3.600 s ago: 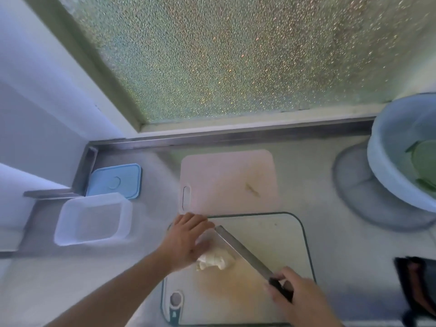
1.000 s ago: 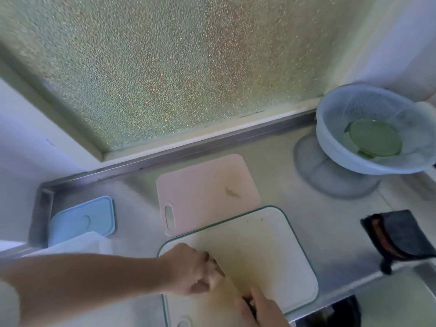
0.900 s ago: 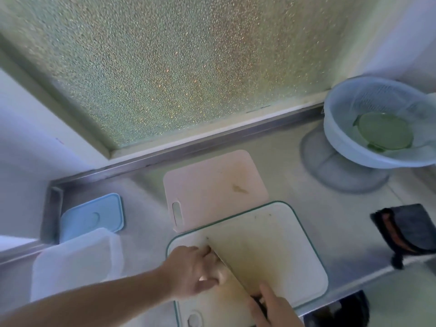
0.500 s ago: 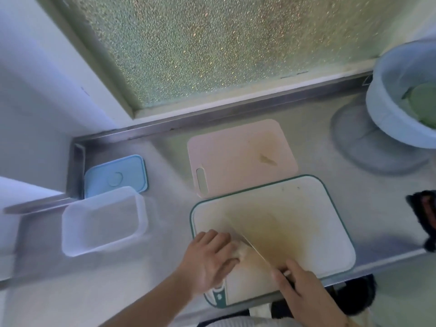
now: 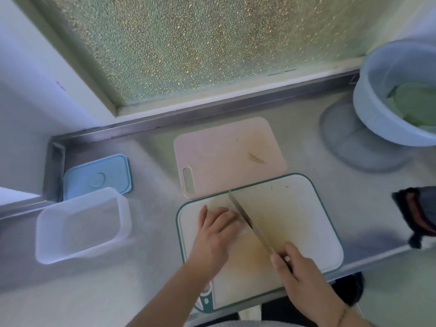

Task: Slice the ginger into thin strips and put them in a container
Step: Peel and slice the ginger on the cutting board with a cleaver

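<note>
Head view shows your left hand (image 5: 215,228) laid palm-down over the pale, peeled lump of ginger (image 5: 243,228), fingers bent over it and pinning it to the white plastic cutting board with the green rim (image 5: 295,208); only a sliver of ginger shows at your fingertips. Your right hand (image 5: 298,272) is wrapped around the handle of the long steel kitchen knife (image 5: 247,223). What matters for the next stroke is this: the blade runs diagonally, from your right hand up and to the left, with its flat just beside your left fingertips on their right. The ginger lies right at the blade, under your left hand, so that hand is the nearer one. The clear rectangular plastic container (image 5: 82,225) sits well apart to the left on the steel counter (image 5: 153,267), with nothing visible in it.
</note>
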The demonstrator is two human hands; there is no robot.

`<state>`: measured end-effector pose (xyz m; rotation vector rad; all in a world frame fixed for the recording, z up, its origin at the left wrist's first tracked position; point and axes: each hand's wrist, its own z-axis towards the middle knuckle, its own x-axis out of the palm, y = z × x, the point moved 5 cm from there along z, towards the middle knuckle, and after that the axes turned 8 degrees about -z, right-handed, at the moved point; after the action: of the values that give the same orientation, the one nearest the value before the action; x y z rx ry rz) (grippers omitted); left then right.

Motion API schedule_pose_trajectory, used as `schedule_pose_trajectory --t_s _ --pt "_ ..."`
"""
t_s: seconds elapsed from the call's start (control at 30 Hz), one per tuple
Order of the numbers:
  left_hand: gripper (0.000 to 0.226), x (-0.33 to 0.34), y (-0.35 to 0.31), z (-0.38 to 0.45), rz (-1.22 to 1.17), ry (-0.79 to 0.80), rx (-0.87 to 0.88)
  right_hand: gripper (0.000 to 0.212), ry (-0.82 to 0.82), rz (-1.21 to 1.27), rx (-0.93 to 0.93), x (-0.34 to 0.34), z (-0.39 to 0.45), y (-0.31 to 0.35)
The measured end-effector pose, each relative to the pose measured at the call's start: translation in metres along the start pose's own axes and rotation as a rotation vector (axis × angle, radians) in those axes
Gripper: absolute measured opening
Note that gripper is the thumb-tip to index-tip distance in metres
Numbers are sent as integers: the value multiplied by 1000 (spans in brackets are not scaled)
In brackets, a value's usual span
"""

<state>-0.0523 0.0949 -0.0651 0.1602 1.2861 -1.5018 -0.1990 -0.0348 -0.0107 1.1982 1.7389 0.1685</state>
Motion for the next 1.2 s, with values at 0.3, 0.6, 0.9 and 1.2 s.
schedule_pose_trajectory --t_s 0.3,0.6,0.9,1.2 --pt "16 4 -3 4 28 54 -38 52 151 95 211 4 4 -13" --pt "20 5 -5 5 97 -30 18 70 65 80 189 -3 -12 -3" --pt "22 5 -6 7 94 -29 10 113 117 60 228 -7 -17 -6" --pt "25 6 -7 8 84 -31 3 106 123 55 202 -9 -13 -3"
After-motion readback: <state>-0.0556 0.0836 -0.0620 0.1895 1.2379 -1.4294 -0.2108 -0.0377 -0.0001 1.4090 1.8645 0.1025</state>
